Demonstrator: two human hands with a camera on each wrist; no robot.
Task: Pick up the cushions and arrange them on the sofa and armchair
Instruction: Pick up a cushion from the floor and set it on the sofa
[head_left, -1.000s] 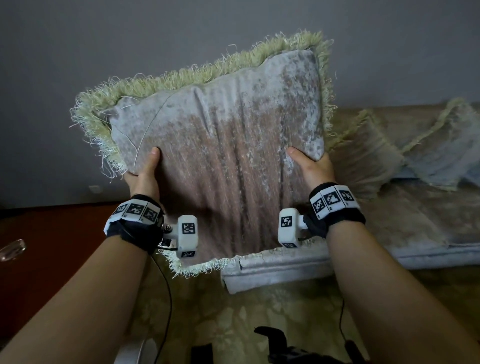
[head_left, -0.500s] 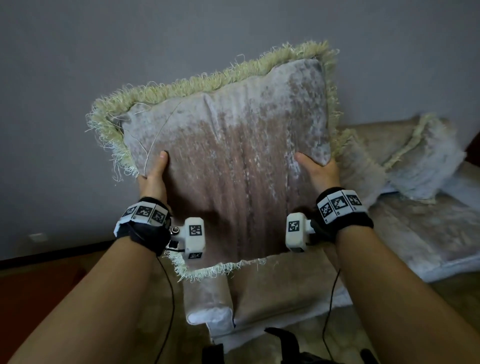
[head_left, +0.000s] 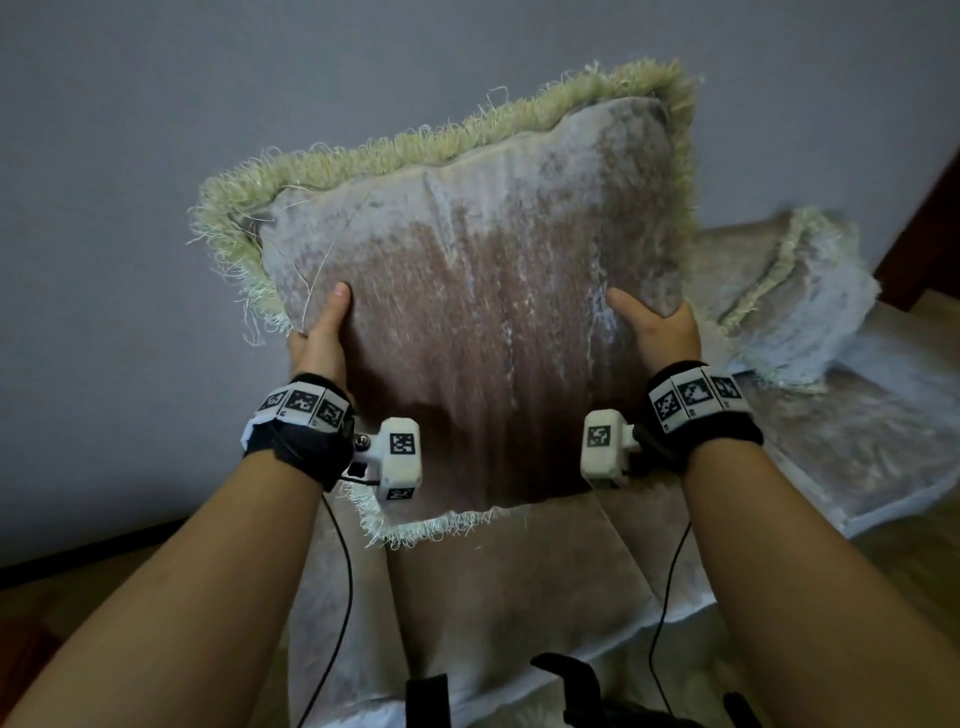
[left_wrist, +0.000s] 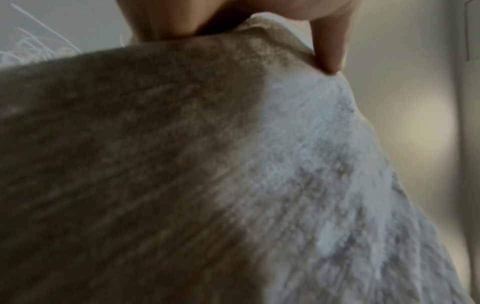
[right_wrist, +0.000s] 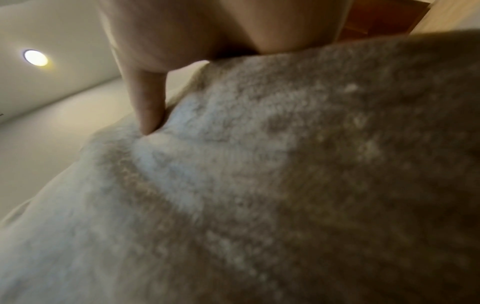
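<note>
A square beige velvet cushion (head_left: 467, 291) with a pale green fringe is held upright in the air, in front of the grey wall. My left hand (head_left: 319, 332) grips its left edge, thumb on the front face. My right hand (head_left: 652, 325) grips its right edge the same way. Both wrist views are filled with the cushion (left_wrist: 182, 185) (right_wrist: 285, 185) and show a thumb pressing into the velvet. Below the cushion stands the armchair (head_left: 509, 597) in matching fabric. A second fringed cushion (head_left: 800, 291) leans at the back of the sofa (head_left: 841, 457) on the right.
The grey wall (head_left: 130, 260) rises just behind the armchair. Wooden floor (head_left: 62, 597) shows at the lower left. A dark wooden edge (head_left: 930, 228) stands at the far right. Black gear (head_left: 566, 691) hangs at the bottom of the head view.
The view has swung left and closer: the armchair has come into view under the cushion and the sofa has slid to the right. Both hands keep the same grip on the cushion.
</note>
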